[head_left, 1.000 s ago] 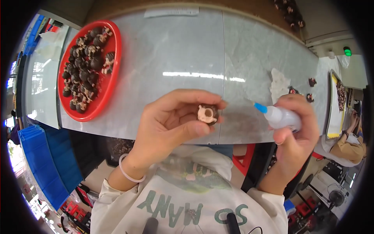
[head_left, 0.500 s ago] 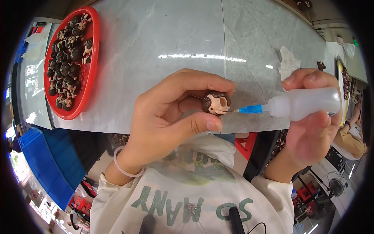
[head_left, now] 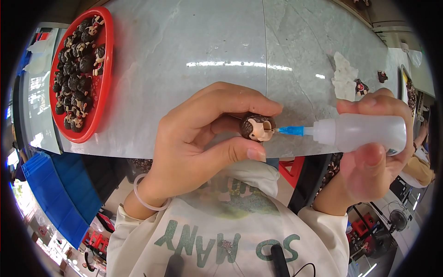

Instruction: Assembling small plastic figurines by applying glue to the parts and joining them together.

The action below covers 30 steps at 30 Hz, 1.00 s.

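Observation:
Between the thumb and fingers of my left hand (head_left: 203,134) is a small figurine head (head_left: 257,128) with dark brown curly hair, a pale face and a round hollow facing right. My right hand (head_left: 376,152) is closed round a translucent white squeeze bottle (head_left: 357,133), held level. The bottle's blue needle tip (head_left: 291,131) points left, and its thin needle reaches the hollow in the head. How deep the needle goes I cannot tell.
A red oval tray (head_left: 107,60) full of small dark-haired figurines stands at the left of the grey table (head_left: 184,27). Crumpled white tissue (head_left: 344,76), a small figurine body (head_left: 361,87) and a dark piece (head_left: 382,76) lie at the right. Blue bins (head_left: 55,194) are at lower left.
The needle has moved from the lower edge of the face up to the hollow. My right hand and the bottle have shifted slightly right, uncovering the figurine body beside the tissue.

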{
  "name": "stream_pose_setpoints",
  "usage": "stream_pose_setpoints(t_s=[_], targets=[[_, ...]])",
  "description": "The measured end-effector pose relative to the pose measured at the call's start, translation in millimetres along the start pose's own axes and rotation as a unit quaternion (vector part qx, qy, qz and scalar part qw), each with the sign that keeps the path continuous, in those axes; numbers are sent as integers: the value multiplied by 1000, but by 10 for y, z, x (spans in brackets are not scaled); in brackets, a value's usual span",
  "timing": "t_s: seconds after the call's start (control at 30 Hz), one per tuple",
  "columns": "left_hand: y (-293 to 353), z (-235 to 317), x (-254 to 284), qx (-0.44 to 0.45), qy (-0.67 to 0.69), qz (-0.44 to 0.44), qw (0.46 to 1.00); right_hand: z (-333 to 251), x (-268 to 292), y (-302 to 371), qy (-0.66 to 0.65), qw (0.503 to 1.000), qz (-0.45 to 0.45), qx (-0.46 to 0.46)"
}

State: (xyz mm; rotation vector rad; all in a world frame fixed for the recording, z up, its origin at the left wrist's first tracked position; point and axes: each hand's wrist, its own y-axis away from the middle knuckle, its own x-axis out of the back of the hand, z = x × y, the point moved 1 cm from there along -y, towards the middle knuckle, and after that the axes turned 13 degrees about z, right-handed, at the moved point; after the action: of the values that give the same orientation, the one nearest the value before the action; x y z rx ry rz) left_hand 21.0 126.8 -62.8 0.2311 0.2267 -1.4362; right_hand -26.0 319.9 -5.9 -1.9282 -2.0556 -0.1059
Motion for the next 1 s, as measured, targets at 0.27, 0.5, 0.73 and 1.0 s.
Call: stream_pose_setpoints(t_s=[0.27, 0.5, 0.73, 1.0], targets=[[12, 18, -9, 8, -7, -12, 1000, -107, -25, -9, 148, 965, 18, 217], [1, 15, 15, -3, -3, -4, 1000, -30, -29, 7, 64, 967, -36, 244], [-1, 27, -31, -5, 10, 8, 1000, 118, 113, 104, -143, 986, 62, 57], [62, 30, -24, 43, 30, -2, 999, 360, -194, -70, 99, 986, 39, 129]])
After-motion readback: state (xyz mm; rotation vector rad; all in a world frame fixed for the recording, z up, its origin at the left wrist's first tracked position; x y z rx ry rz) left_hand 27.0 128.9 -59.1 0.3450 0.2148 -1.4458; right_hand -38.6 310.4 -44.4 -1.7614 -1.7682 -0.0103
